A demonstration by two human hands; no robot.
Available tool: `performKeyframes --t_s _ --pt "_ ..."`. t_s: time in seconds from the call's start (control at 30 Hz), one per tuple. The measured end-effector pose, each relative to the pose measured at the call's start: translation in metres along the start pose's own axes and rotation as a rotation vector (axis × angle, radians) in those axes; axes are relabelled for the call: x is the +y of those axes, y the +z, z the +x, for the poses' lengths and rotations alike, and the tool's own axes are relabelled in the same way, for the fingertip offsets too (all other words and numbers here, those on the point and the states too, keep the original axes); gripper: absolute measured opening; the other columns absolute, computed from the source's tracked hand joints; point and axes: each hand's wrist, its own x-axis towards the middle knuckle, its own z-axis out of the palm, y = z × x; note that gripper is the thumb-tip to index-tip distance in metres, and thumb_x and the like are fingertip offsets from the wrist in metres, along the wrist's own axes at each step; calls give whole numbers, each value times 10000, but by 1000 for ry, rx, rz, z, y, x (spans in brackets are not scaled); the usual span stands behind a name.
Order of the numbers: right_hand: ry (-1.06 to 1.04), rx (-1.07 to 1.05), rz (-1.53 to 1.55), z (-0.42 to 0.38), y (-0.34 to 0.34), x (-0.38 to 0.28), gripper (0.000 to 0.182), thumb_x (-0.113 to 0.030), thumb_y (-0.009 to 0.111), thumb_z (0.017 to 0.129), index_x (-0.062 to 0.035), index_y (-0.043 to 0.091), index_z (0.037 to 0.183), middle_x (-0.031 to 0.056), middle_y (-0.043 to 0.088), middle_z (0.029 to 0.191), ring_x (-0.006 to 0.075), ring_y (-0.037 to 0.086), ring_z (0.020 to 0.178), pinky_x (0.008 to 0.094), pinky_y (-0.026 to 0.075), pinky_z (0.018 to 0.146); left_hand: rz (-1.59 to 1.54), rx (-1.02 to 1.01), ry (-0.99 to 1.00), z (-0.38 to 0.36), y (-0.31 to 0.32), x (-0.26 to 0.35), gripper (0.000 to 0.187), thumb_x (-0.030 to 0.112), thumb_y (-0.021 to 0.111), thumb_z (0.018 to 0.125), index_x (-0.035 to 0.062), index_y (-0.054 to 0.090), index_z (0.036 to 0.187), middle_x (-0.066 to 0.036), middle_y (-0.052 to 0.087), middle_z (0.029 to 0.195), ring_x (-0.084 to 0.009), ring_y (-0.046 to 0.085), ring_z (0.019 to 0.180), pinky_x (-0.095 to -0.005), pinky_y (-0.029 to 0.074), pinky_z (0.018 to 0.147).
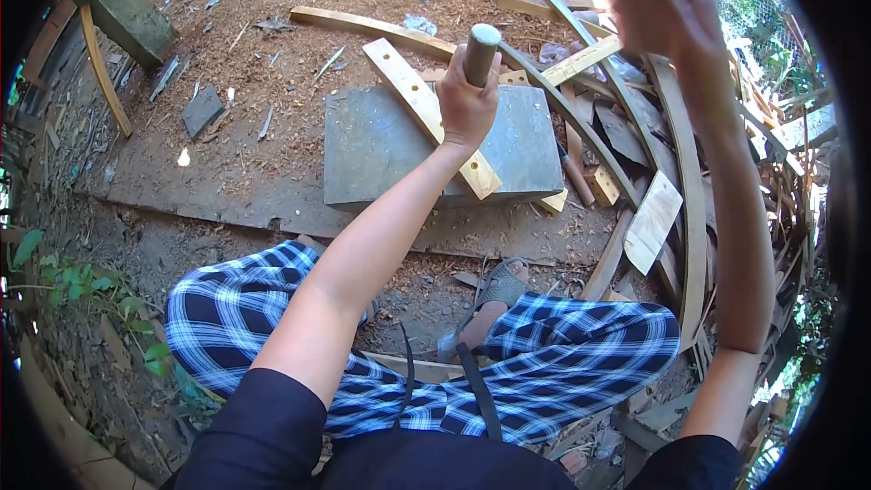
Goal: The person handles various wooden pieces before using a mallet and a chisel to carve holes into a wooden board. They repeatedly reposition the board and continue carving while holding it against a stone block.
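My left hand (469,109) is closed around a thick cylindrical tool (481,54) with a dark shaft and a pale, flat, round top. The tool stands roughly upright, and its lower end is hidden by my fist. Under this hand a light wooden strip (413,91) with several round holes lies slantwise across a grey block (363,145). My right hand (667,14) is raised at the upper right, smeared by motion and partly cut off by the frame edge. Whether it holds anything cannot be made out.
Long curved wood strips (685,200) and offcuts pile up on the right. A wooden-handled tool (578,180) and a drilled wood piece (601,186) lie right of the block. Wood chips (263,54) cover the ground behind. A concrete post (118,4) stands at the far left.
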Motion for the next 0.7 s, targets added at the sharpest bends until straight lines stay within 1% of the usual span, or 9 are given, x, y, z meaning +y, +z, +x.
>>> performKeyframes --t_s 0.07,0.13,0.2,0.23,0.33,0.4,0.5,0.6,0.7 --pt "-119 246 127 0 1 -10 268 -247 513 987 -11 604 1075 64 653 823 162 604 631 335 473 581 -9 -25 -5 1 0 -4 178 155 702 873 44 570 919 -143 668 759 -320 694 744 -379 515 651" --pt "-205 10 -570 -35 27 18 301 -276 553 959 -16 586 1108 137 650 897 219 641 772 384 484 641 6 -74 -36 1 -1 -5 183 162 697 879 41 570 931 -142 674 770 -308 698 746 -375 519 656" --pt "270 -346 -184 -46 46 13 368 -308 600 933 -19 552 1156 158 642 888 237 652 806 373 495 668 -14 -51 -1 1 0 0 185 173 691 885 38 575 937 -146 678 774 -304 700 752 -375 521 661" --pt "207 -379 -268 -38 36 11 426 -360 633 910 -22 529 1147 139 630 856 224 646 779 377 497 671 -1 -40 34 1 2 2 185 177 690 886 38 579 937 -148 680 773 -304 701 755 -376 520 662" --pt "171 -114 -29 -45 41 38 449 -401 631 909 -23 510 1119 110 628 846 175 623 731 337 490 609 4 -33 23 0 -1 -1 187 185 688 887 34 586 931 -150 678 765 -306 697 745 -378 516 653" --pt "452 -8 72 -58 59 58 450 -397 616 917 -15 502 1126 108 627 840 167 621 717 317 490 591 20 -52 24 -2 0 -2 187 183 687 888 33 585 932 -143 670 748 -304 685 712 -379 510 641" --pt "819 -225 -100 -105 99 138 647 -520 583 847 -13 488 1238 221 681 938 269 694 815 390 540 732 -31 -81 -18 -2 0 -5 217 204 700 891 27 592 956 -112 668 780 -236 667 723 -354 508 665" --pt "830 -376 -374 -143 132 172 673 -594 587 829 -59 508 1231 255 675 1028 425 650 1006 491 495 873 -52 -94 -81 -1 1 -7 234 218 708 895 23 596 957 -82 662 794 -169 643 737 -331 501 684" --pt "795 -384 -462 -155 152 177 613 -558 577 876 -58 514 1224 203 600 1217 374 566 1157 518 432 928 -1 -76 -20 -1 0 -4 220 196 702 885 21 582 944 -149 637 744 -296 654 680 -374 489 634"
